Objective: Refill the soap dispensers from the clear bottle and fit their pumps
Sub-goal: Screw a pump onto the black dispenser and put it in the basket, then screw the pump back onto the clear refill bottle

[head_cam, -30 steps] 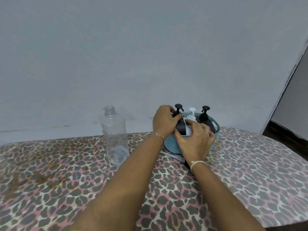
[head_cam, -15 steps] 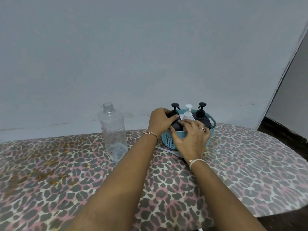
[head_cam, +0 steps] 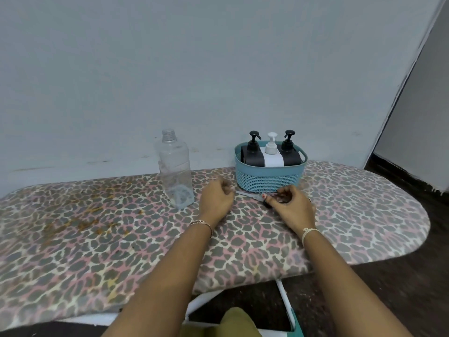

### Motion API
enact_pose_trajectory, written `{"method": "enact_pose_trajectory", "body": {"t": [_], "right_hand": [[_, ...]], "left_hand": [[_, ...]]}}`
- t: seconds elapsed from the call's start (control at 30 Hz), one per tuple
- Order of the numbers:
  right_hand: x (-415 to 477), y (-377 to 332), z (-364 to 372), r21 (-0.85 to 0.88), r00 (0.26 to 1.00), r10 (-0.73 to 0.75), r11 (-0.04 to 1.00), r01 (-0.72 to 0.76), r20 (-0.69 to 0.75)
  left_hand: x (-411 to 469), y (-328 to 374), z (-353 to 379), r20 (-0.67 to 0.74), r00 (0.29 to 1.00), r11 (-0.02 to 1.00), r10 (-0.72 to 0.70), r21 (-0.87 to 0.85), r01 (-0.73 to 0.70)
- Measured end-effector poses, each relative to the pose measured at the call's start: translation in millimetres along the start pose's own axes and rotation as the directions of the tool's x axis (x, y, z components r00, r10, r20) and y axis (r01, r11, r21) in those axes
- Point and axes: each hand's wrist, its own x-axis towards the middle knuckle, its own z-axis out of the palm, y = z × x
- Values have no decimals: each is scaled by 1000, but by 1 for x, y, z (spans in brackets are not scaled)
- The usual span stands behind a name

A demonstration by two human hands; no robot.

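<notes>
A teal basket (head_cam: 269,182) stands at the back of the board and holds three dispensers with pumps on: a black dispenser (head_cam: 252,154), a white dispenser (head_cam: 272,156) and another black dispenser (head_cam: 290,154). The clear bottle (head_cam: 175,171) stands uncapped to the basket's left, with only a little liquid at its bottom. In front of the basket my right hand (head_cam: 292,207) grips a loose black pump (head_cam: 267,204), whose clear tube (head_cam: 245,193) lies on the board pointing left. My left hand (head_cam: 216,200) hovers between bottle and basket, fingers loosely curled, holding nothing.
The ironing board's leopard-print cover (head_cam: 121,239) has brownish stains at the left. A pale wall rises right behind the board. The board's rounded end (head_cam: 413,227) is at the right, with dark floor beyond and white legs (head_cam: 283,295) below.
Both hands have left the black dispenser in the basket and drawn back toward me. My right hand has closed on the loose pump lying in front of the basket. The camera has pulled back.
</notes>
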Motion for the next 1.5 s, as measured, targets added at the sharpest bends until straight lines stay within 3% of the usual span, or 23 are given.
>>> {"method": "enact_pose_trajectory", "body": {"t": [0.1, 0.27, 0.4, 0.57, 0.87, 1.07, 1.13, 1.27, 1.5], "right_hand": [[-1, 0, 1, -79, 992, -1, 997, 12, 129], [-11, -17, -5, -79, 991, 28, 997, -17, 134], [-19, -22, -5, 192, 989, 59, 978, -84, 132], [-26, -55, -19, 628, 987, 144, 762, -159, 75], [-22, -138, -52, 863, 972, 175, 503, 45, -154], [-7, -192, -70, 874, 959, 75, 435, 217, -275], [1, -209, -72, 872, 951, 27, 408, 270, -307], [13, -238, -73, 812, 924, -79, 454, 367, -374], [25, -276, -60, 759, 896, -198, 478, 443, -398]], "left_hand": [[-12, -13, -4, 27, 1000, 995, -9, 97, 6], [-27, -19, -16, -29, 999, 999, -32, 12, 32], [-36, -19, -27, -42, 998, 997, -46, -71, 43], [-42, -15, -45, -114, 994, 998, -4, -67, -4], [-54, 1, -98, -310, 949, 986, 56, -133, -102], [-47, 1, -122, -487, 873, 996, 23, -61, -60], [-40, 1, -129, -456, 890, 998, -22, -55, -4], [-24, 1, -143, -294, 956, 1000, -12, -13, 9], [6, 3, -164, -179, 983, 994, -31, -111, 11]]}}
